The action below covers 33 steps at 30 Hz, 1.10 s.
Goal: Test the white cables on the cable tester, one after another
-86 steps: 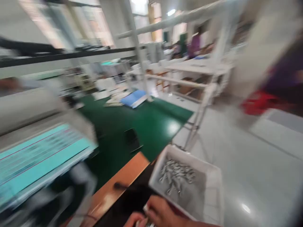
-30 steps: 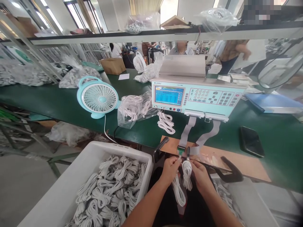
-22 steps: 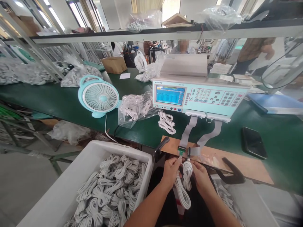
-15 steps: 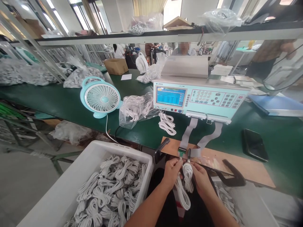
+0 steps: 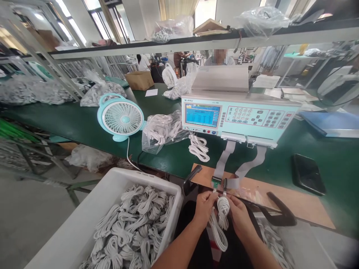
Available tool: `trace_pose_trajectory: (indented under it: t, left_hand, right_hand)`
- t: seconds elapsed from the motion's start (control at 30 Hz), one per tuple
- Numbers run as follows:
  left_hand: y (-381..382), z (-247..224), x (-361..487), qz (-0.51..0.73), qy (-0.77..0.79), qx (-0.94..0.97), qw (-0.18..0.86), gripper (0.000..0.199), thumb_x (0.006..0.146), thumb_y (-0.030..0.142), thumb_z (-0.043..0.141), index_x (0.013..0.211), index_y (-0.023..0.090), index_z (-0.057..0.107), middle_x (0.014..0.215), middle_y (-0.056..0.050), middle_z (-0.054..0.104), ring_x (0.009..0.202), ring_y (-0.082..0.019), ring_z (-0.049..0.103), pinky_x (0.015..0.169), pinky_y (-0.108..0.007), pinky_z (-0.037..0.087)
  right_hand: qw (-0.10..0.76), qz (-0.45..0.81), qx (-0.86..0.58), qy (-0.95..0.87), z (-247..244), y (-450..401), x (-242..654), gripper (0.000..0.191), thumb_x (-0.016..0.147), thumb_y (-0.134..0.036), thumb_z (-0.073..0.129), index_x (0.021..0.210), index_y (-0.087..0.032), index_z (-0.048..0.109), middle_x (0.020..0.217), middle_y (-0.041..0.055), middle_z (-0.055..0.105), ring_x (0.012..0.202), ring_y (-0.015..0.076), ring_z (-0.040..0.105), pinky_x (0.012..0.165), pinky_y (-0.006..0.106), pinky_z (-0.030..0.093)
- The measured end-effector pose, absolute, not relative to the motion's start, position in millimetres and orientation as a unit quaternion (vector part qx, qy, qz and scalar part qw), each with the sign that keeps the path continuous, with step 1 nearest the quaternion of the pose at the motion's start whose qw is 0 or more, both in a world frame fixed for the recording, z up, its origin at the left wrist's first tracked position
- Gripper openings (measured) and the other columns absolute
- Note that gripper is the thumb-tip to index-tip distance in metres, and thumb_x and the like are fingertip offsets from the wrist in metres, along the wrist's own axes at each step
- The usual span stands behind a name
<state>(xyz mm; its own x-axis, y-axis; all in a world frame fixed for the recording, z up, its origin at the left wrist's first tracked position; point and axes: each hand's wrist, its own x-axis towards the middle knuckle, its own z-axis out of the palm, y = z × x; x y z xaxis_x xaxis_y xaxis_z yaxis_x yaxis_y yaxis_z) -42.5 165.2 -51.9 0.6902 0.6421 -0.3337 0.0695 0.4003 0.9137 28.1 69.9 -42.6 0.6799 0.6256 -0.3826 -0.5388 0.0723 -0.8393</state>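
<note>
Soft white cable (image 5: 217,233), so pinch it up by the ends

So you've got the white cable hanging in front of you just off the counter (image 5: 174,164) edge, a long loop drooping below and a tied bundle (image 5: 223,212) right beside it. Can't tell if both are one cord

Your left hand (image 5: 204,207) has its fingers pinched closed on the end of the cable, right below the green connector (image 5: 215,184). Your right hand (image 5: 238,213) is curled in beside the top of the bundle, near the black connector (image 5: 225,184); its fingertips are partly hidden, so no idea how firmly they're closed

Handling-wise I'd guess light, floppy and not very slippery, with the stiff end being the delicate bit. I'd hold it close behind that end, straight on, and let the coil dangle; grabbing by the loop would probably just let the tip wander
</note>
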Motion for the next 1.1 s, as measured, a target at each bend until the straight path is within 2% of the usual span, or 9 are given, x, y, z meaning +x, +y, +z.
trace_pose_trajectory:
  t: [0.1, 0.27, 0.43, 0.67, 0.9, 1.03, 1.1]
  left_hand:
    - [166, -54, -41, 0.210, 0.340, 0.530, 0.748, 0.046, 0.063, 0.059, 0.066, 0.054, 0.015, 0.052, 0.047, 0.005, 0.040, 0.044, -0.007, 0.033, 0.041, -0.020, 0.029]
    - [168, -49, -37, 0.174, 0.344, 0.534, 0.752, 0.044, 0.068, 0.059, 0.061, 0.060, 0.018, 0.049, 0.049, 0.005, 0.040, 0.041, -0.008, 0.033, 0.038, -0.022, 0.026]
    - [171, -45, -33, 0.183, 0.320, 0.578, 0.728, 0.042, 0.072, 0.052, 0.058, 0.054, 0.019, 0.038, 0.048, 0.005, 0.032, 0.046, -0.008, 0.030, 0.043, -0.023, 0.023]
    - [169, -49, -32, 0.217, 0.288, 0.594, 0.719, 0.043, 0.075, 0.052, 0.056, 0.053, 0.019, 0.038, 0.050, 0.005, 0.031, 0.049, -0.009, 0.027, 0.048, -0.026, 0.021]
    - [169, -42, -33, 0.241, 0.285, 0.589, 0.717, 0.042, 0.076, 0.051, 0.058, 0.054, 0.019, 0.043, 0.054, 0.002, 0.035, 0.053, -0.011, 0.031, 0.051, -0.027, 0.024]
    - [164, -30, -36, 0.233, 0.307, 0.575, 0.722, 0.044, 0.071, 0.053, 0.061, 0.051, 0.018, 0.042, 0.052, 0.004, 0.035, 0.051, -0.009, 0.030, 0.049, -0.025, 0.025]
    - [157, -29, -40, 0.205, 0.320, 0.566, 0.732, 0.043, 0.071, 0.055, 0.061, 0.054, 0.018, 0.047, 0.051, 0.005, 0.038, 0.048, -0.009, 0.033, 0.047, -0.023, 0.026]
  right_hand:
    - [0.723, 0.377, -0.578, -0.041, -47, 69, 28, 0.030, 0.060, -0.041, 0.081, 0.078, -0.018, 0.072, 0.074, 0.0036, 0.070, 0.069, 0.0224, 0.062, 0.063, 0.029, 0.048]
    - [0.720, 0.373, -0.584, -0.025, -50, 70, 29, 0.038, 0.056, -0.049, 0.080, 0.077, -0.019, 0.071, 0.073, 0.0038, 0.070, 0.069, 0.0246, 0.063, 0.057, 0.028, 0.049]
    - [0.724, 0.381, -0.575, 0.013, -36, 72, 27, 0.044, 0.046, -0.048, 0.085, 0.074, -0.018, 0.069, 0.069, 0.0020, 0.069, 0.069, 0.0249, 0.064, 0.055, 0.027, 0.050]
    - [0.742, 0.379, -0.553, 0.031, -24, 75, 20, 0.038, 0.041, -0.040, 0.087, 0.065, -0.019, 0.065, 0.059, -0.0003, 0.066, 0.065, 0.0236, 0.063, 0.053, 0.026, 0.049]
    - [0.754, 0.357, -0.551, 0.005, -44, 77, 22, 0.036, 0.049, -0.041, 0.083, 0.069, -0.019, 0.062, 0.054, -0.0022, 0.061, 0.054, 0.0190, 0.057, 0.048, 0.026, 0.044]
    - [0.744, 0.308, -0.592, -0.039, -35, 77, 9, 0.036, 0.056, -0.049, 0.076, 0.065, -0.019, 0.059, 0.052, -0.0037, 0.055, 0.049, 0.0138, 0.049, 0.047, 0.023, 0.041]
    - [0.735, 0.307, -0.603, -0.058, -26, 69, 6, 0.035, 0.060, -0.050, 0.074, 0.063, -0.019, 0.056, 0.052, -0.0042, 0.053, 0.048, 0.0123, 0.046, 0.046, 0.022, 0.039]
